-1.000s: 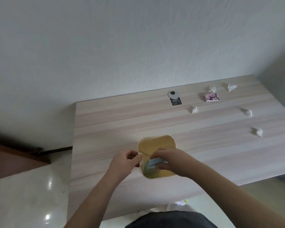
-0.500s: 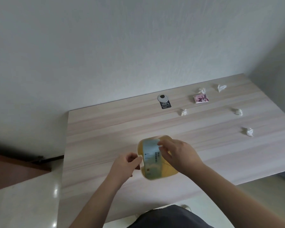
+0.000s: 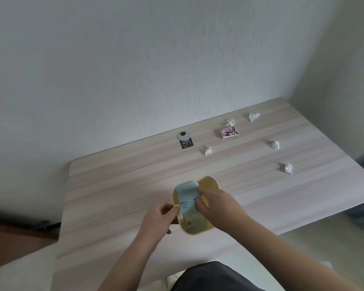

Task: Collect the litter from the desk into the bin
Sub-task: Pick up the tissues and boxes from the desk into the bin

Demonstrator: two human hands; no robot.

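While the left hand (image 3: 162,217) is pinching the bin (image 3: 208,183) rim, the right hand (image 3: 216,206) fingers are gripping a blue packet (image 3: 187,198) inside; tissues (image 3: 288,168) are littering the worktop (image 3: 114,185).

A pale wood-grain desk (image 3: 118,185) is set against a white wall. Near its front edge a small yellow bin (image 3: 210,184) is stood on it. Toward the back, a black label (image 3: 186,143) with a grey round cap (image 3: 183,135) just behind it is seen. A pink packet (image 3: 229,132) is laid farther right. Five crumpled white tissues are scattered around: (image 3: 230,122), (image 3: 253,117), (image 3: 207,151), (image 3: 274,144) and (image 3: 287,168), all well apart from the bin.
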